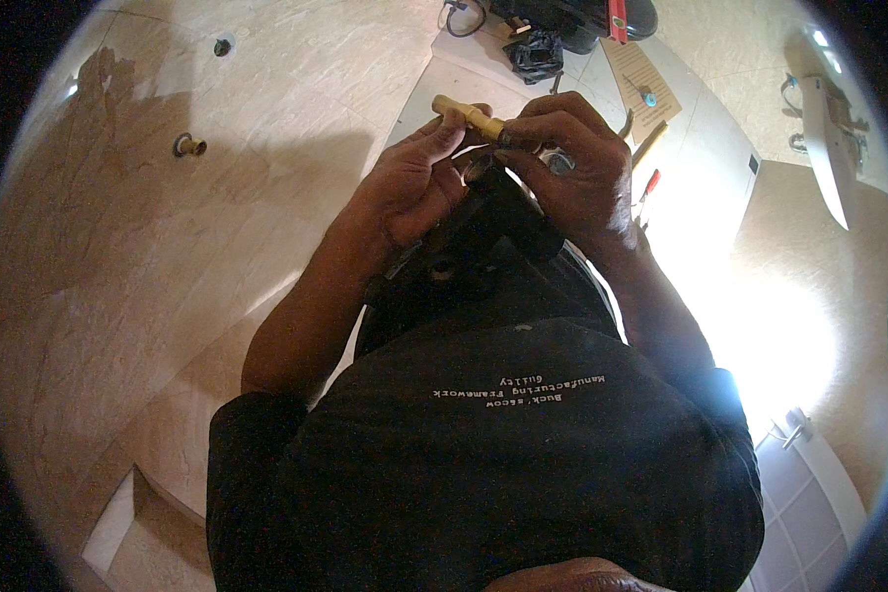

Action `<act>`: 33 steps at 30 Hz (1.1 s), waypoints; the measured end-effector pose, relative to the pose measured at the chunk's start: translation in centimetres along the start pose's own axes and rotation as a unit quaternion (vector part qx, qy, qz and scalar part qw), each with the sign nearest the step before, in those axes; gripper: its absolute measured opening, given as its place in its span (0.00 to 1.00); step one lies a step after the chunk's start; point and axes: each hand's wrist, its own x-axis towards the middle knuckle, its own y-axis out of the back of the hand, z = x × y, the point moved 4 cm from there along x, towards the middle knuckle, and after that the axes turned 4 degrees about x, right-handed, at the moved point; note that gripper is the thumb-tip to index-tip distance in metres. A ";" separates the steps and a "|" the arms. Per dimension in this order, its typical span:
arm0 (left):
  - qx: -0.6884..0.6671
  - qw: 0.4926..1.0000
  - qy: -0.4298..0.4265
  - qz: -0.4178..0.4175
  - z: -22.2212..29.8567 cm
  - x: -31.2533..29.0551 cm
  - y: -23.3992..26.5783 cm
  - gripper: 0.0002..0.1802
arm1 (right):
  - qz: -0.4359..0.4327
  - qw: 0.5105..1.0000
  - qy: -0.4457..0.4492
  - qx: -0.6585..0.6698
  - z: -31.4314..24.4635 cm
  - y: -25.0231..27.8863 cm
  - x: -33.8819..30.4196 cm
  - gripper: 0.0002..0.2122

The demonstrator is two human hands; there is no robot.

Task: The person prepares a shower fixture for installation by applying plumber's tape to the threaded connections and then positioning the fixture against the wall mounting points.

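Left hand (419,168) and right hand (584,163), both in pinch grip on a brass-coloured, probably metal fitting (478,120).

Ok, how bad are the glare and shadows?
Head view: glare whitens the area beyond the right forearm; head view: a broad shadow darkens the beige tiles at left; head view: the brass-coloured fitting shows in outline, fine detail doesn't.
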 end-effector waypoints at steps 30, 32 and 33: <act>-0.046 0.997 -0.024 -0.065 0.4 -0.6 0.5 0.29 | 0.080 0.945 -0.304 0.094 0.2 -0.8 -3.0 0.09; -0.042 0.995 -0.049 -0.083 0.3 -0.6 0.6 0.29 | 0.071 0.939 -0.322 0.098 -0.8 -0.8 -2.6 0.09; -0.048 0.994 -0.053 -0.081 0.5 -0.8 0.4 0.29 | 0.066 0.933 -0.339 0.103 -1.0 -0.8 -2.4 0.09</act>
